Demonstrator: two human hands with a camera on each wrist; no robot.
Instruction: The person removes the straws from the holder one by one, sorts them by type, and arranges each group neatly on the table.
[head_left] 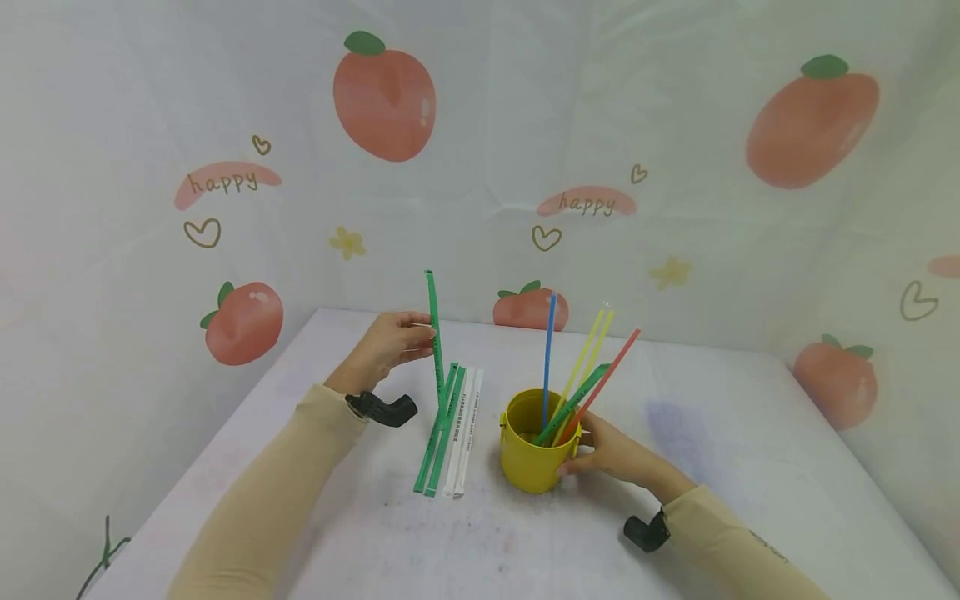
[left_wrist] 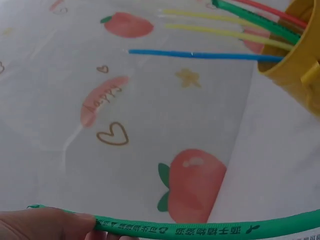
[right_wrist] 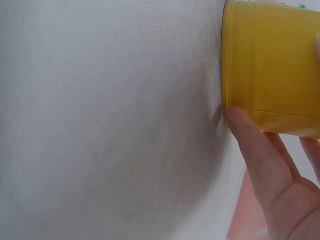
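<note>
My left hand (head_left: 393,342) pinches a green-wrapped straw (head_left: 435,325) between thumb and fingers, holding it nearly upright. In the left wrist view, dark print runs along its wrapper (left_wrist: 190,230). Below its lower end, two green-wrapped straws (head_left: 431,458) lie beside white-wrapped straws (head_left: 463,433) on the table. My right hand (head_left: 618,454) grips the side of a yellow bucket (head_left: 528,471), with one fingertip near its base in the right wrist view. In the bucket stand a blue straw (head_left: 549,358), two yellow straws (head_left: 592,342), a green-wrapped straw (head_left: 577,404) and a red straw (head_left: 615,362), all leaning.
The white table (head_left: 420,550) ends at a hanging white cloth (head_left: 465,208) printed with fruit, hearts and flowers. Black wrist mounts (head_left: 384,408) sit on both forearms. A dark cord (head_left: 107,554) shows at the table's left edge.
</note>
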